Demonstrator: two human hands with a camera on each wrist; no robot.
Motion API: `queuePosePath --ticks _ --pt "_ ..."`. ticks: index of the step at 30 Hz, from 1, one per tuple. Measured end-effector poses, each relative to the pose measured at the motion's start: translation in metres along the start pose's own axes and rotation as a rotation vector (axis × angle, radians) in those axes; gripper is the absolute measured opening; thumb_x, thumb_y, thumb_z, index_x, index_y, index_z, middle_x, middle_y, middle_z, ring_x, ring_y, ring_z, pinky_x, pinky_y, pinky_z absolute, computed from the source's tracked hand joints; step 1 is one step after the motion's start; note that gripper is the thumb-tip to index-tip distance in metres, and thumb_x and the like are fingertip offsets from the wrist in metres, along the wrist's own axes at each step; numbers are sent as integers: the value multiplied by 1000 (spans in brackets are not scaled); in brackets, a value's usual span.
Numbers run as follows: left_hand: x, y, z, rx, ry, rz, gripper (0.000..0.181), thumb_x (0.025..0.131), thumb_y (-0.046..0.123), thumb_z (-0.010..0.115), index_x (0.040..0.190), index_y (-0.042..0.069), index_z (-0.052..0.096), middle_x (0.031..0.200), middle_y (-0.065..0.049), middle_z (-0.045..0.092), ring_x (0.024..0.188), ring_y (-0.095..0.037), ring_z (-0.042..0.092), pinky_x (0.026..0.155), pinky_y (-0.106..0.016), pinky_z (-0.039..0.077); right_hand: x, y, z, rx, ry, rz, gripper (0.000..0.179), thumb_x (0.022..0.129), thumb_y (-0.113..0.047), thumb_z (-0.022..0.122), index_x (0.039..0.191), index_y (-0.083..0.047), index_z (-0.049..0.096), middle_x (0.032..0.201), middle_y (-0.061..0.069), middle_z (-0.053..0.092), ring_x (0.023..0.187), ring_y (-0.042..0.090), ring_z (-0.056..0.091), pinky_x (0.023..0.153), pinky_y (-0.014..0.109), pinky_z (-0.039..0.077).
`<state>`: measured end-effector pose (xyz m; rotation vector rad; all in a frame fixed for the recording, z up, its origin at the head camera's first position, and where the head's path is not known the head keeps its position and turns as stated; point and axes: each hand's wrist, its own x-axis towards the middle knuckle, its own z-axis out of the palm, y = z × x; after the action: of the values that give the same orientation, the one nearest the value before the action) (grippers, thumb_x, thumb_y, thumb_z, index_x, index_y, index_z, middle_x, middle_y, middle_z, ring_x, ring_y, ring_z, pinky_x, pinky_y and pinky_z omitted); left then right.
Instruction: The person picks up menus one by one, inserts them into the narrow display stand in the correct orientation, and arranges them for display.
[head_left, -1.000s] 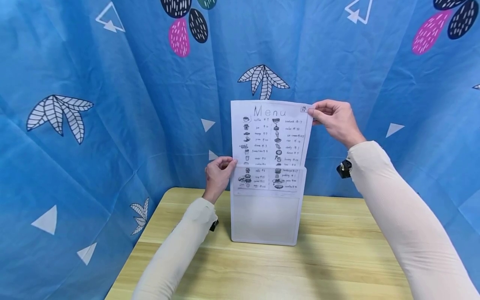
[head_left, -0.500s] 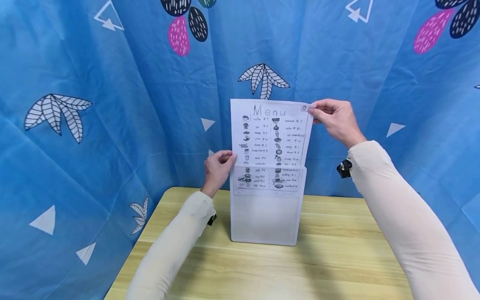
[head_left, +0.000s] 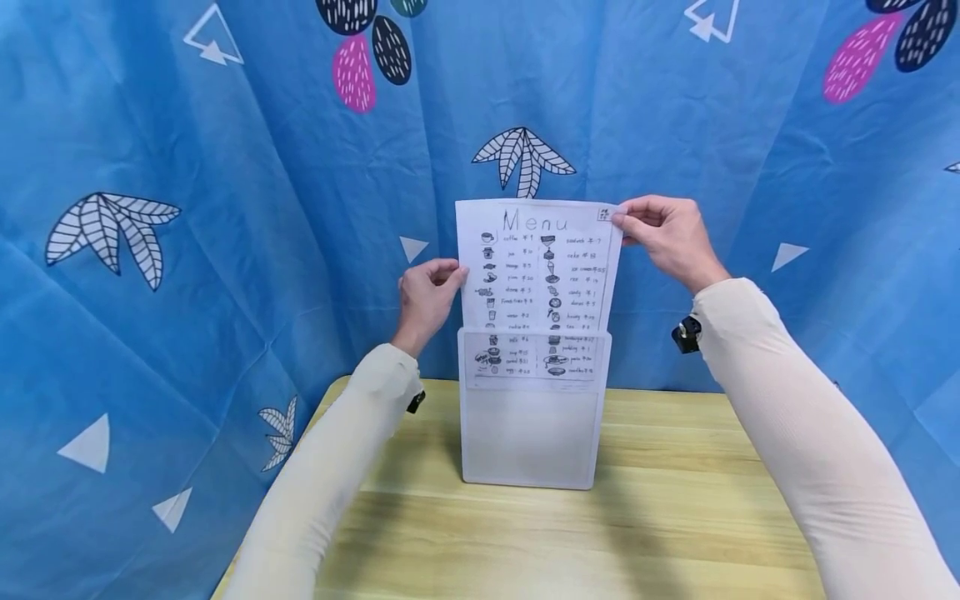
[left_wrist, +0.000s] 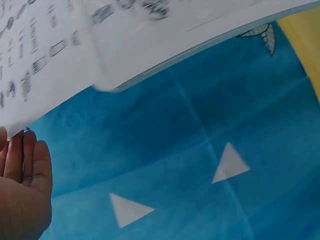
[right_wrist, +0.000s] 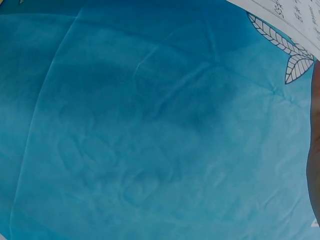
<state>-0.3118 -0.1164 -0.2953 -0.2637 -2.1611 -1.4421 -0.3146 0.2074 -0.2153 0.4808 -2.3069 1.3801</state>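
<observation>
A paper menu sheet with small drawings and prices stands upright, its lower part inside a clear, white-edged plastic sleeve. The sleeve stands on the table, and its lower half shows no paper. My right hand pinches the sheet's top right corner between thumb and fingers. Partway up the left edge, my left hand pinches the paper between thumb and forefinger. In the left wrist view the fingers meet the paper's edge. The right wrist view catches only a strip of the right hand at its border.
The wooden table spreads under the sleeve. A blue patterned curtain hangs behind it and along the left side. Each wrist carries a small black camera, such as the right one.
My left hand has moved up along the sheet's left edge, from near the sleeve's top to well above it. The right hand keeps its hold on the corner, and the sheet stays almost still.
</observation>
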Motion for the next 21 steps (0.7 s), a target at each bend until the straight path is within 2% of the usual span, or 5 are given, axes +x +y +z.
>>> queuePosePath --ticks 4,12,17,21 --pt "8 13 -5 2 8 32 25 96 19 70 115 3 73 104 -12 74 94 -23 69 85 -37 57 0 0 0 -3 -6 -5 27 95 -21 69 111 1 72 96 -2 74 80 6 70 76 19 57" --pt "22 39 -17 6 63 85 23 95 19 71 112 3 74 104 -12 73 93 -21 67 83 -34 55 0 -2 0 -11 -12 -7 27 92 -21 73 109 0 72 93 -2 74 80 9 70 77 22 57" --pt "23 46 -17 26 58 115 21 95 16 71 110 2 74 103 -13 73 92 -22 67 83 -33 55 -1 -3 -2 -21 -12 -1 28 93 -22 72 110 1 72 94 -1 74 80 9 70 77 22 57" --pt "22 45 -16 34 63 125 20 95 15 71 109 2 74 102 -13 73 90 -21 67 81 -32 55 -2 -3 -3 -42 -19 3 30 95 -24 70 113 -1 71 99 3 74 84 14 71 79 21 56"
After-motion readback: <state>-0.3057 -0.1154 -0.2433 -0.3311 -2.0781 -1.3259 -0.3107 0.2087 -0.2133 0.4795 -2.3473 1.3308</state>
